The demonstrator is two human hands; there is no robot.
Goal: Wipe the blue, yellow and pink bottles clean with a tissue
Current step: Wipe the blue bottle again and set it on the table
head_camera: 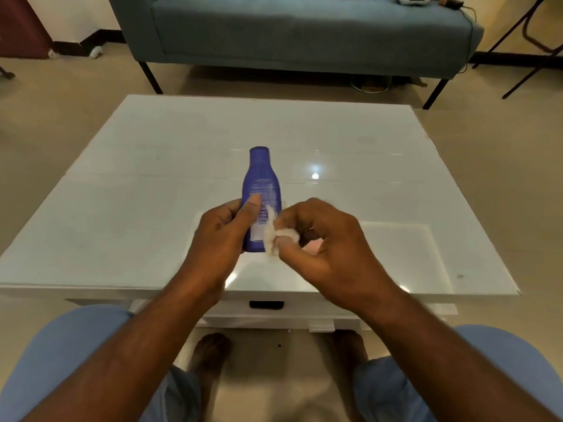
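Observation:
My left hand (222,236) grips the lower half of the blue bottle (261,181), held above the white table (122,233) with its cap end pointing away from me and its label side up. My right hand (329,239) pinches a crumpled white tissue (274,236) against the bottle's lower right side. A pink patch (312,246) shows under my right hand; I cannot tell what it is. No yellow bottle is in view.
The glossy white table has a drawer handle (266,305) in its front edge. A grey-blue sofa (298,32) stands beyond the table. My knees and bare feet are below the near edge. Black chair legs (530,47) are at the far right.

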